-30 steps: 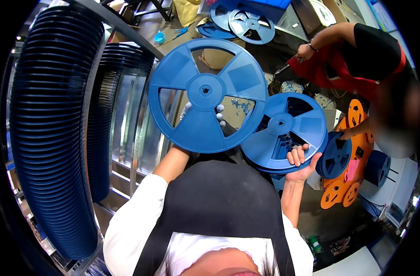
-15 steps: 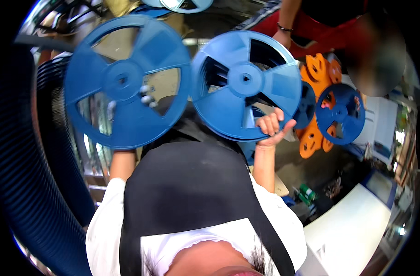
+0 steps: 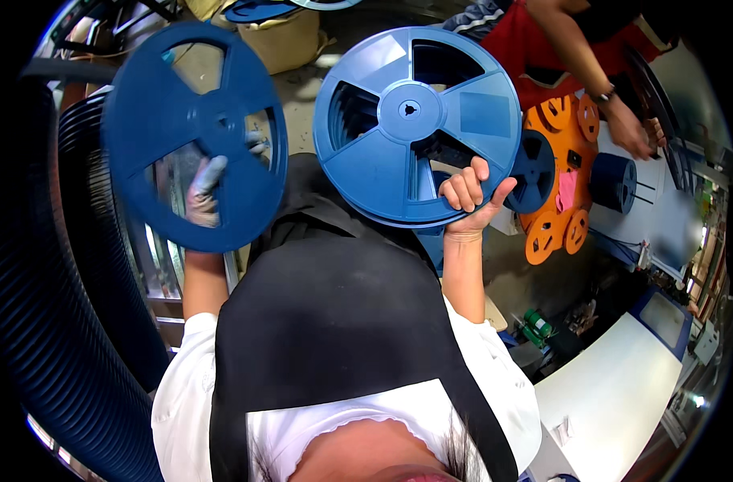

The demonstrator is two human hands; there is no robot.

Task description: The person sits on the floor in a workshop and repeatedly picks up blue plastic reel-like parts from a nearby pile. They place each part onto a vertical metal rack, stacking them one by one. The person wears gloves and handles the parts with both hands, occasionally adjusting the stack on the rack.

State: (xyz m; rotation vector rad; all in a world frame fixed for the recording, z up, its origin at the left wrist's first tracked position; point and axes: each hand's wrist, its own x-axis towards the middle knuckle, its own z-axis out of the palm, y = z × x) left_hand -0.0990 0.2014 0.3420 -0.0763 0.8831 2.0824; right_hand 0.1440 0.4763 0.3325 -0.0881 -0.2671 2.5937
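Observation:
A blue plastic reel (image 3: 174, 96) with cut-out windows is raised on the left, tilted and slightly blurred. Behind it, my left hand (image 3: 202, 197) shows through the lower window, with a white covering on the fingers; more white fingertips appear through the right-hand window. It grips the reel from the far side. To the right is a stack of lighter blue reels (image 3: 483, 116), one face toward me and others visible through its windows. My right hand (image 3: 472, 197), bare, curls its fingers through the lower window around the rim, thumb along the outer edge.
Long rows of dark blue reels (image 3: 53, 321) line the left. On the right are an orange lobed fixture (image 3: 553, 193), a blue reel with two rods (image 3: 614, 183) and a white tabletop (image 3: 615, 394). A co-worker's hand (image 3: 627, 128) reaches in at upper right, near a dark disc.
The left reel has shifted left and turned more edge-on, revealing my left hand. The right stack has risen slightly to the left. The co-worker's arm has reached over, and the reel by the orange fixture has turned.

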